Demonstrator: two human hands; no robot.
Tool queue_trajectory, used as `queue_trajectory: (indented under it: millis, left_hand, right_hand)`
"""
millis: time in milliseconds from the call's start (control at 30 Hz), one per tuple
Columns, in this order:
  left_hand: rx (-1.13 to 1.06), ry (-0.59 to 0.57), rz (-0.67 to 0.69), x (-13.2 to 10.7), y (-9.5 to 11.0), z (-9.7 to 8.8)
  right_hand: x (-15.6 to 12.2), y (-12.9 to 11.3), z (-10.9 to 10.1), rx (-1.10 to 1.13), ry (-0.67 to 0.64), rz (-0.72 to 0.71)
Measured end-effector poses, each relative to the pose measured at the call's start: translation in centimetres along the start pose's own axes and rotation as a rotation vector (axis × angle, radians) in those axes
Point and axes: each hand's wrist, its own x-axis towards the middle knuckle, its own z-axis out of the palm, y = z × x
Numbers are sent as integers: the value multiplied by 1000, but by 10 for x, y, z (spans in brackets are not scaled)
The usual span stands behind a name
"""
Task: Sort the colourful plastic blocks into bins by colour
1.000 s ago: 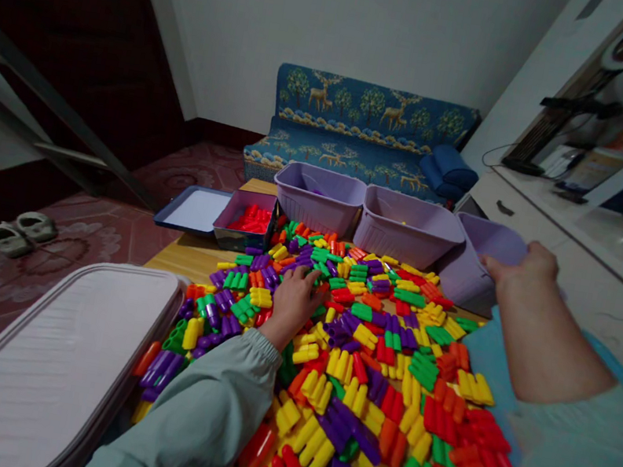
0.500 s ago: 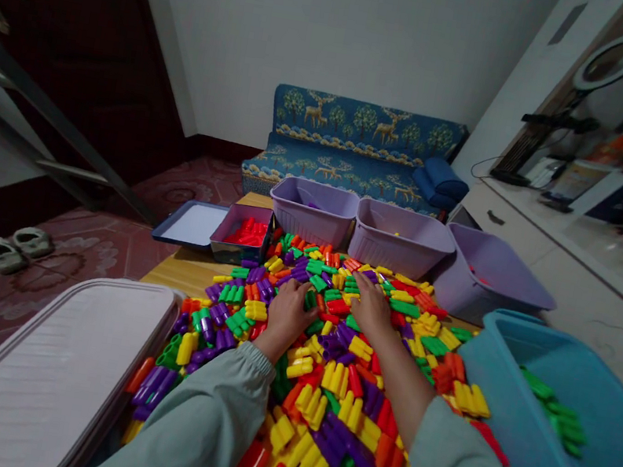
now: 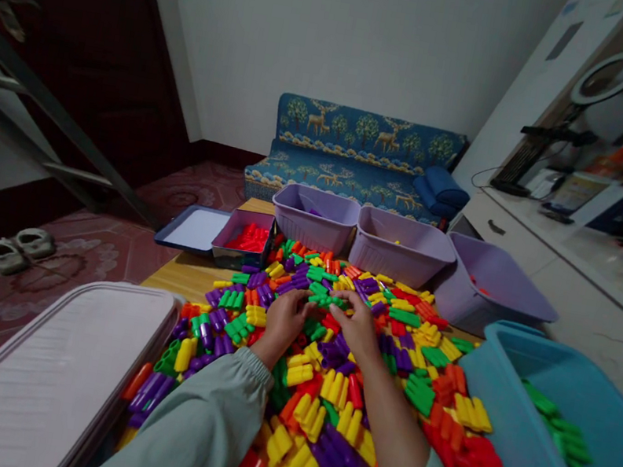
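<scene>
My left hand (image 3: 283,323) is over the middle of a large spread of plastic bullet-shaped building blocks, its thumb and fingers pinched on green blocks (image 3: 325,300). From the other side my right hand (image 3: 359,324) curls its fingertips onto the same green blocks. Whether these are one joined piece or several is hard to see, as the fingers cover their ends. Around both hands lie red, orange, yellow, purple and green blocks, many joined in short rows. Yellow blocks (image 3: 300,373) rest just below my left hand.
Lilac bins (image 3: 312,230) line the table's far side. A blue bin (image 3: 503,409) at the right holds green blocks. At the left are a box (image 3: 236,256) of red blocks, its lid (image 3: 193,229) and a stacked white lid (image 3: 58,351). Behind stands a patterned sofa (image 3: 352,165).
My right hand has drawn back and left to meet my left hand at the green blocks. My left hand stays nearly in place, and the view has shifted slightly.
</scene>
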Motion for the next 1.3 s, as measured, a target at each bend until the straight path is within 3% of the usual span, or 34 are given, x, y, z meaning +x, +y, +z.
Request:
queue_trajectory:
  millis: [133, 300, 467, 533, 633, 833, 933, 1033, 1200, 1300]
  left_hand:
    - [-141, -49, 85, 1, -5, 2]
    - [-78, -138, 163, 1, -6, 2]
    - [-9, -137, 186, 0, -5, 2]
    - [-9, -131, 193, 0, -6, 3]
    - [-23, -129, 193, 0, -7, 4]
    - [-26, -129, 180, -1, -5, 4]
    - [-17, -128, 179, -1, -5, 4]
    - [-12, -130, 182, -2, -4, 3]
    - [-1, -137, 175, -2, -3, 2]
    - [-11, -142, 171, -2, -1, 1]
  right_hand:
    - [-11, -5, 10, -16, -107, -37]
    - [-13, -1, 10, -41, -78, 7]
    - [-10, 1, 5, 25, -82, 54]
    - [-8, -3, -3, 137, -23, 86]
    - [-3, -14, -25, 445, 210, 163]
    - [-2, -22, -97, 1010, 1008, 62]
    - [-8, -12, -133, 1101, 1201, 48]
    - [-15, 2, -160, 1021, 1246, 51]
    - [-25, 15, -186, 559, 1069, 91]
    - [-33, 9, -192, 414, 1034, 119]
